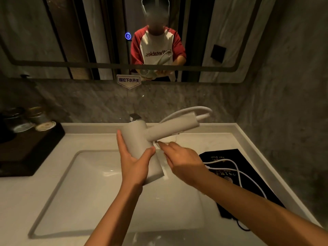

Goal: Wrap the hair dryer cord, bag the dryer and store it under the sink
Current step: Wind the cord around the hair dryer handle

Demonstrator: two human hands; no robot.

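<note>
Gripping the hair dryer point(142, 150) barrel over the sink point(58, 181), the left hand point(134, 166) looks secure. The right hand point(182, 164), fingers loosely curled, pinches the cord point(236, 172); slack trailing toward four o'clock over the black bag point(252, 190) could tangle or drag it off the counter point(248, 139).

White stone-look vanity counter point(195, 139) with a sunken rectangular sink point(74, 192). On its right side a black drawstring bag point(248, 189) lies flat, white cord point(237, 172) looping over it. Far left, a dark wooden tray point(26, 153) holding lidded cups point(38, 114).
</note>
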